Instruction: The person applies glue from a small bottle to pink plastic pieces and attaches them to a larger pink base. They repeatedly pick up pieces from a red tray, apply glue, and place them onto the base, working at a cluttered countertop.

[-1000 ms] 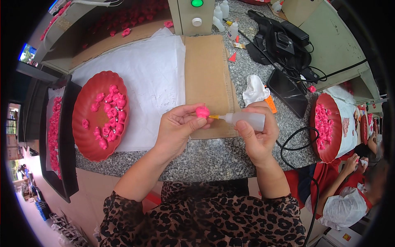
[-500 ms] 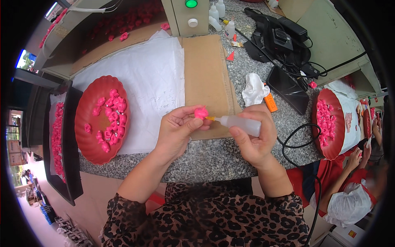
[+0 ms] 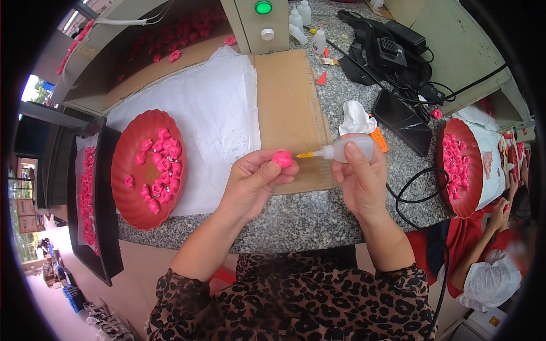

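Note:
Between the thumb and fingers of my left hand (image 3: 257,181) is a small glossy pink figurine (image 3: 282,158), held over the cardboard (image 3: 287,108). My right hand (image 3: 364,176) grips a translucent white squeeze bottle (image 3: 355,150), laid nearly on its side. Its yellow tip (image 3: 305,154) points left at the figurine, with a small gap between them. To my left, a red scalloped tray (image 3: 129,202) holds several similar pink pieces (image 3: 165,165). White paper (image 3: 213,125) lies between that tray and the cardboard.
A crumpled white tissue (image 3: 357,118), an orange lighter (image 3: 379,139) and a black phone (image 3: 402,122) lie beyond my right hand. A looping black cable (image 3: 398,199) crosses the counter. Another red tray (image 3: 475,170) stands right, near a co-worker's hands (image 3: 500,213). A black bin (image 3: 111,227) is far left.
The bottle has drawn back to the right and slightly up, so its tip no longer meets the figurine. My right fingers have shifted around it. The whole view has shifted slightly.

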`<state>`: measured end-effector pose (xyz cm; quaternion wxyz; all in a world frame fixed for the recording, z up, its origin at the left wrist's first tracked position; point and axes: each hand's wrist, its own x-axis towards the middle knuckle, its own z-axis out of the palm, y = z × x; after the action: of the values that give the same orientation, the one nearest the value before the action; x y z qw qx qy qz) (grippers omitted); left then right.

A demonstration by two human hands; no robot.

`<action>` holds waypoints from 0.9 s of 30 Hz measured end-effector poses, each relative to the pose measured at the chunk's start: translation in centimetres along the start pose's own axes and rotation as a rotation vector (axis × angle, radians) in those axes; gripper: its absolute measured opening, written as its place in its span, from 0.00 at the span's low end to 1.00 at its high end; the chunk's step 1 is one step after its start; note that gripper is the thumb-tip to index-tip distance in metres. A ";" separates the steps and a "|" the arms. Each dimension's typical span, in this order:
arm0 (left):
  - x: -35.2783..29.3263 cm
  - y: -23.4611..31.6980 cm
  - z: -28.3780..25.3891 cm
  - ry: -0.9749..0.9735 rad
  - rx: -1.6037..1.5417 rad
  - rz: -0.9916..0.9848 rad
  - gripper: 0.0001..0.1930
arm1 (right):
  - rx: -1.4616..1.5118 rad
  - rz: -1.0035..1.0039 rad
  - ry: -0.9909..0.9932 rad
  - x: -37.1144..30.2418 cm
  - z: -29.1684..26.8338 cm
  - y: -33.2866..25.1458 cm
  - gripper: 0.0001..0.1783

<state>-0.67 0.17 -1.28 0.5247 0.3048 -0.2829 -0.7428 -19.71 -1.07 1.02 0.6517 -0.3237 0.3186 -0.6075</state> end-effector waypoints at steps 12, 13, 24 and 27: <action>-0.2 -0.2 1.0 -0.035 0.299 0.108 0.18 | 0.178 0.219 0.103 0.8 0.4 -0.2 0.10; -0.2 -0.1 1.1 -0.047 0.281 0.087 0.18 | 0.180 0.249 0.125 0.8 0.6 -0.3 0.10; 0.1 0.7 1.0 -0.092 0.010 -0.102 0.18 | 0.163 0.312 -0.060 0.6 0.0 0.0 0.13; 0.0 0.7 0.2 -0.119 -0.077 -0.210 0.20 | 0.128 0.342 -0.108 0.6 0.2 -0.1 0.14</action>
<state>-0.40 -0.04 -0.59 0.4375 0.2675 -0.2512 -0.8210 -19.63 -1.67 1.21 0.7808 -0.2548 0.2944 -0.4886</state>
